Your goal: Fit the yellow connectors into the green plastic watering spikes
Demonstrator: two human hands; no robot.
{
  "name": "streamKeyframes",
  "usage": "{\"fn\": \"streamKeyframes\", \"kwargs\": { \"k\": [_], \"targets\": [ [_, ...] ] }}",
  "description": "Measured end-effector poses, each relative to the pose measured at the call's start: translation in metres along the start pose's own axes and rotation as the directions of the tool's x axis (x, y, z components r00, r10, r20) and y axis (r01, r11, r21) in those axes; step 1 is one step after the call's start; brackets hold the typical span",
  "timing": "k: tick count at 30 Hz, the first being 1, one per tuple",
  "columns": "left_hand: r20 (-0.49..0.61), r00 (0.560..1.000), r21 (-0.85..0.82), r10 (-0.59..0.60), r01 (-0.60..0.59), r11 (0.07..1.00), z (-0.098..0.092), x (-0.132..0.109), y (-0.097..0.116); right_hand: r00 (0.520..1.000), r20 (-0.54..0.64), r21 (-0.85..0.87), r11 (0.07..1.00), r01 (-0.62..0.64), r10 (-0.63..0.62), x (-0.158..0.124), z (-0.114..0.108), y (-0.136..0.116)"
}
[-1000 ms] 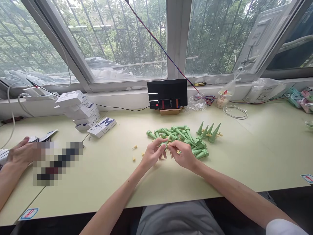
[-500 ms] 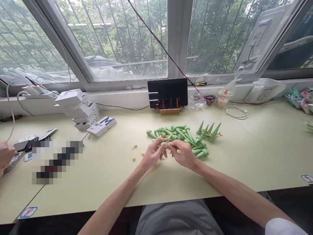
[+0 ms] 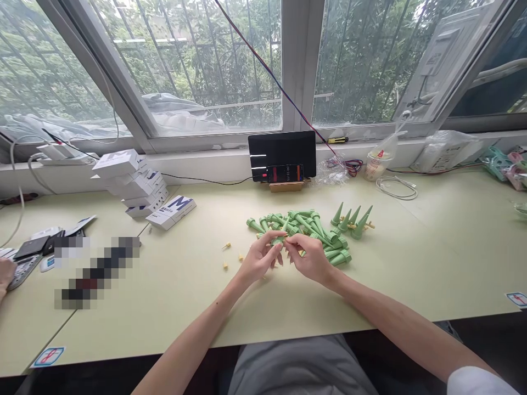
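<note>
My left hand (image 3: 258,259) is closed around a green plastic cone spike (image 3: 279,240), held low over the table with its tip pointing up. Against the side of that spike, my right hand (image 3: 308,258) pinches with thumb and fingers; whatever sits between its fingertips is too small and hidden to make out. Just beyond both hands lies a heap of green cone spikes (image 3: 304,219) with ribbed caps. To its right several spikes stand upright (image 3: 360,227), with yellow pieces (image 3: 371,225) among them. Small yellow plastic plugs (image 3: 225,266) are scattered left of my left hand.
A phone (image 3: 285,174) leans on a black screen (image 3: 282,148) at the back. White boxes (image 3: 134,184) are stacked at the back left. A cup in a bag (image 3: 376,163) and a coiled cable (image 3: 396,187) sit back right. Another person's hand (image 3: 5,272) shows at the left edge.
My hands stay almost in place; the spike in my left hand has tilted more upright and my right fingertips have shifted slightly. The other person's hand has moved down and left.
</note>
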State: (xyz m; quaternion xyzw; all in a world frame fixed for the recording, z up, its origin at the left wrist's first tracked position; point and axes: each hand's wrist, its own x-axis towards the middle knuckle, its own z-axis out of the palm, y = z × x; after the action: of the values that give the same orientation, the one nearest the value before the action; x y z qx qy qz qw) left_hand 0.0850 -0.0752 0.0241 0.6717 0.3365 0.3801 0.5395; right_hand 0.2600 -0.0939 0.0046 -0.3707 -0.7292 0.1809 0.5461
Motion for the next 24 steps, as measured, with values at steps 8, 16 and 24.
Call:
{"fn": "streamKeyframes", "kwargs": {
  "k": [8, 16, 24],
  "targets": [
    [-0.038, 0.999, 0.01, -0.012, 0.013, 1.0, -0.0025, 0.0009, -0.0033, 0.991, 0.031, -0.028, 0.991, 0.128, -0.127, -0.0007, 0.0035, -0.001],
    [0.0, 1.0, 0.017, 0.008, -0.008, 1.0, -0.0001, 0.0, 0.0019, 0.999, -0.011, -0.023, 0.998, 0.053, -0.053, 0.0013, 0.0012, 0.002],
    [-0.017, 1.0, -0.022, 0.024, -0.024, 0.999, 0.0057, 0.0006, 0.004, 0.998, -0.064, -0.01, 1.0, -0.005, 0.004, 0.0034, 0.0014, 0.0012]
  ]
}}
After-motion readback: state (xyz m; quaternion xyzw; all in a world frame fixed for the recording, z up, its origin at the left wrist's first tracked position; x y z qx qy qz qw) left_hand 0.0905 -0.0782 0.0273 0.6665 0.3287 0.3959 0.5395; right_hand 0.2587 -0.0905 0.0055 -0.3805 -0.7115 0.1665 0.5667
